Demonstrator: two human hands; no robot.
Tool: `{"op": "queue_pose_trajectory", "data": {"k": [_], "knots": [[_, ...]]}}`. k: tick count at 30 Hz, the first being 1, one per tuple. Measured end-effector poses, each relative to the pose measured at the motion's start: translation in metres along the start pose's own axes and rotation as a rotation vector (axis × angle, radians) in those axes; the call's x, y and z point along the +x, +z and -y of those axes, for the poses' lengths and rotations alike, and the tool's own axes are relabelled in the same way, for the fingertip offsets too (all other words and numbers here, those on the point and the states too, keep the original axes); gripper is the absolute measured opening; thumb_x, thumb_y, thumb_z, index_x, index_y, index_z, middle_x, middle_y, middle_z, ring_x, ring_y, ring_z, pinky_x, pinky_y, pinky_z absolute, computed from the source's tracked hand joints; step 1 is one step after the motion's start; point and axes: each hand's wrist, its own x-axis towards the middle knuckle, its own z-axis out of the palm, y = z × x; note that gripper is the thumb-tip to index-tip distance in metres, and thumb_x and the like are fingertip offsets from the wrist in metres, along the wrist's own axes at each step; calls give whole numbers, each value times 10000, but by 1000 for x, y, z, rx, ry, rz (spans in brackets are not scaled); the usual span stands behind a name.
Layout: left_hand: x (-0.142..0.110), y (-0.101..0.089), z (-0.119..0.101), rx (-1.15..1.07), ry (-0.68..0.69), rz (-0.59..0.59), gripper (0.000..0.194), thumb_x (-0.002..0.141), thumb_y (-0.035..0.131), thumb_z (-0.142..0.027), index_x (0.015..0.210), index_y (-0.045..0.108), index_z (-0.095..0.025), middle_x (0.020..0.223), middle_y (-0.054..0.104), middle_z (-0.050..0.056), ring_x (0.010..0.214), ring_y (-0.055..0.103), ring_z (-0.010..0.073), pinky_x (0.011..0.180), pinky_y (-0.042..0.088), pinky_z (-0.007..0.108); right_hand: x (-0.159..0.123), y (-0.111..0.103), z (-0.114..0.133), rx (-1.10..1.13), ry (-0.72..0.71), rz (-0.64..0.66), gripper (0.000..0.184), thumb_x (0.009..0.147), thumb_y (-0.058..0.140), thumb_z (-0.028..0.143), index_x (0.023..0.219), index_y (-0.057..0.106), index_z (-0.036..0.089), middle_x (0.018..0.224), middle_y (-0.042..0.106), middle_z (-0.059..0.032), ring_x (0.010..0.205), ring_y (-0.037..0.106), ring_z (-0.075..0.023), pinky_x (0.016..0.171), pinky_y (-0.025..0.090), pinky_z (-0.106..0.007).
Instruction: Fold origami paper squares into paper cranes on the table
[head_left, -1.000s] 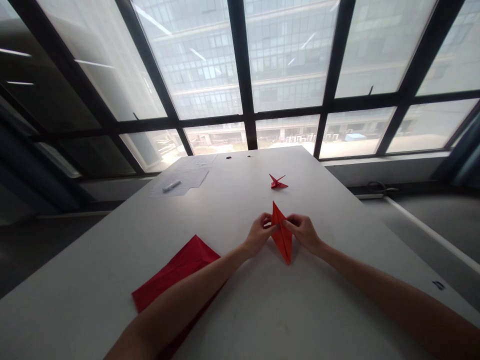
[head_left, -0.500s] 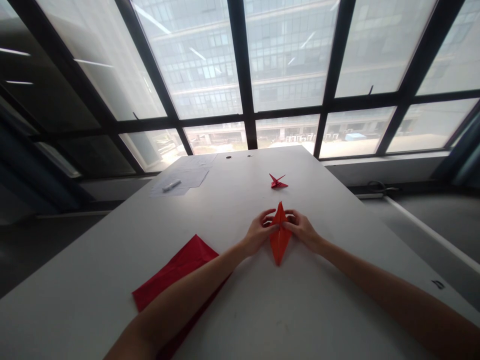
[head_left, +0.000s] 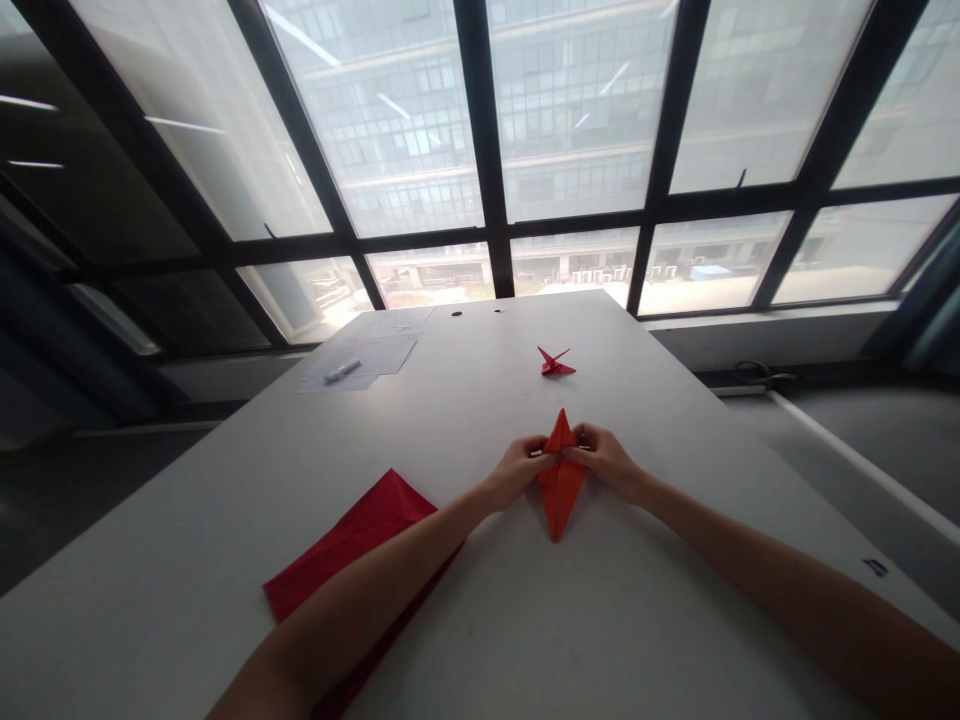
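Observation:
A folded orange origami paper (head_left: 559, 495), long and diamond-shaped with a crease down its middle, is held between both hands. My left hand (head_left: 519, 470) grips its left edge, thumb on the front face and fingers curled behind. On the opposite edge, my right hand (head_left: 604, 461) pinches it in the same way, the two thumbs meeting near the centre. The paper's lower tip points toward me and its upper tip points away. Beyond it a small red origami crane (head_left: 556, 363) rests on the table.
Red paper sheets (head_left: 375, 520) lie at the left, partly under my left forearm. Farther back are white printed sheets (head_left: 386, 355) with a white marker (head_left: 343, 371) on them. The white table (head_left: 645, 620) reaches toward tall framed windows (head_left: 570, 110).
My left fingers, which were spread behind the orange paper, are now curled closer in. My thumbs have come together at its middle, and the paper has shifted slightly toward me.

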Motion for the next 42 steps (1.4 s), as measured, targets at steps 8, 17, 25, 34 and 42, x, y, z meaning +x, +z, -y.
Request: {"op": "queue_pose_trajectory", "data": {"k": [8, 17, 25, 34, 42], "knots": [[-4, 2, -9, 100, -85, 109, 439, 650, 821, -427, 908, 754, -77, 802, 698, 78, 679, 578, 151, 624, 388, 245, 0, 3, -5, 8, 19, 11, 243, 777, 671, 393, 805, 655, 152, 766, 646, -18, 653, 535, -140, 597, 404, -255], [-6, 2, -19, 133, -174, 212, 326, 669, 798, -353, 863, 749, -95, 784, 694, 64, 667, 577, 141, 635, 404, 245, -4, 5, 4, -15, -44, 29, 385, 819, 627, 524, 723, 625, 152, 621, 533, 18, 539, 404, -96, 487, 287, -230], [-8, 3, -15, 89, -144, 196, 381, 676, 800, -400, 913, 741, -107, 850, 709, 73, 723, 610, 163, 683, 432, 259, -3, 4, 3, -16, -30, -21, 315, 742, 712, 442, 689, 666, 135, 598, 548, 11, 538, 427, -103, 499, 332, -236], [-4, 5, -10, 47, -125, 85, 473, 653, 821, -434, 967, 740, -90, 887, 708, 90, 738, 622, 164, 668, 449, 246, 9, -5, -13, 164, -31, -381, 390, 746, 701, 498, 595, 566, 165, 539, 445, 41, 489, 364, -92, 455, 294, -236], [-4, 4, -12, 23, -172, 106, 496, 634, 813, -507, 889, 747, -86, 752, 689, 66, 620, 580, 128, 597, 438, 230, 10, -8, -16, 216, -20, -393, 386, 718, 727, 530, 670, 634, 158, 609, 549, 5, 526, 452, -118, 504, 392, -257]]}}
